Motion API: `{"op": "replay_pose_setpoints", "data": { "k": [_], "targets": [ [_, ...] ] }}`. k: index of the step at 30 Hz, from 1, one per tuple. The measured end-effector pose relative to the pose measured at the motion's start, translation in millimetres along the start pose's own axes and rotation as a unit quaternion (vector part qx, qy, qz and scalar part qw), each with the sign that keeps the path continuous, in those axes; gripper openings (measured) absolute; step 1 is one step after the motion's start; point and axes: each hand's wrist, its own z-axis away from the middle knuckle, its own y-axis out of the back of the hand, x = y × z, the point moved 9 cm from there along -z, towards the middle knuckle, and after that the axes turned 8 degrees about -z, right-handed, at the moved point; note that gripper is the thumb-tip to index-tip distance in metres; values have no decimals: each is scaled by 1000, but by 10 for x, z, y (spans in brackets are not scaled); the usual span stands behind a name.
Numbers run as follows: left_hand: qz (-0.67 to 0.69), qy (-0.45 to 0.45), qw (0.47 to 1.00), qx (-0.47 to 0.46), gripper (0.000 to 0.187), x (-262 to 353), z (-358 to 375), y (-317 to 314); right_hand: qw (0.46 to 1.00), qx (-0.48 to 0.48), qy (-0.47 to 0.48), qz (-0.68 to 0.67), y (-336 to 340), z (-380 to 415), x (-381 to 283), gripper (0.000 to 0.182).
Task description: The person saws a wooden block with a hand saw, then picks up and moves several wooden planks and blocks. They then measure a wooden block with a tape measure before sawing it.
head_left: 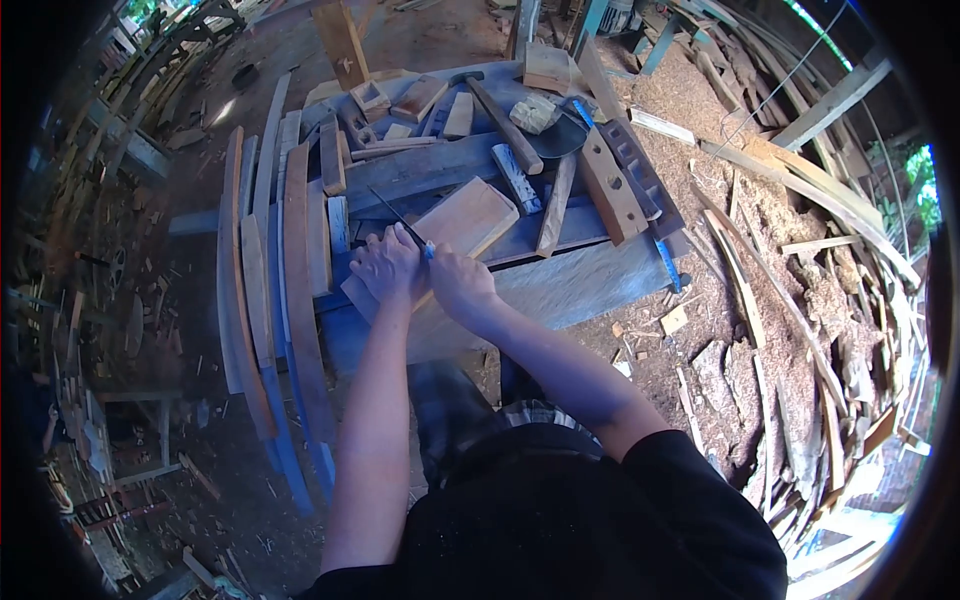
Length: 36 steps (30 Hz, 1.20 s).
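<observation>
A flat wooden board [462, 222] lies at a slant across the front of the workbench. My left hand [386, 265] presses on its near left part, with the fingers curled over it. Beside it, my right hand [461, 284] is closed around the handle end of a thin dark tool [392, 206], and a bit of blue and white shows at the grip. The tool's narrow shaft points away to the far left, past my left fingers. Whether it is a file or a chisel I cannot make out.
A hammer [505, 122], a dark pan-like dish [556, 138], a drilled wooden block [611, 186] and several offcuts lie on the bench [590, 288]. Long planks [301, 250] stand along its left side. Wood shavings [668, 105] and scrap strips cover the ground to the right.
</observation>
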Motion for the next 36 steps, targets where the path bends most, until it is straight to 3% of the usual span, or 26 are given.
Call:
{"op": "replay_pose_setpoints", "data": {
  "k": [3,5,6,8,11,15,17,18,20,23,27,29,30,32,36],
  "targets": [
    [-2,1,1000,6,47,11,-6,-20,999,3,34,19,90,295,44,11],
    [2,-4,1000,27,47,5,19,-5,996,-64,-62,27,72,517,203,11],
    [1,-1,1000,21,47,-7,36,-13,995,-70,-63,28,19,480,206,11],
    [9,-12,1000,16,46,20,34,16,1000,-25,-8,14,-2,274,78,11],
    [3,0,1000,11,46,-11,-10,-49,1000,-7,-6,6,28,55,-8,11],
    [4,-1,1000,24,46,-10,6,-38,999,-52,-4,13,109,496,142,11],
    [0,-13,994,110,41,-2,34,37,996,-57,-67,23,132,625,249,11],
    [-3,-11,994,110,41,-9,45,70,996,-59,-65,20,97,554,213,11],
    [4,-12,1000,12,46,11,35,18,1000,-24,-15,8,76,270,45,11],
    [-2,-3,1000,9,46,-1,17,-4,1000,-12,-9,20,3,41,30,11],
    [10,0,1000,20,46,-5,6,-43,998,-48,-38,-5,155,559,179,12],
    [1,-12,991,135,41,-1,42,39,998,-49,-37,-1,97,498,172,12],
    [-1,-15,991,134,41,6,47,77,998,-43,-37,-2,59,447,160,12],
    [-7,-16,1000,6,46,17,30,12,1000,-21,-21,-2,-46,148,101,11],
    [0,-6,1000,26,45,-7,-1,-61,999,12,30,-19,11,218,105,13]
  ]
}}
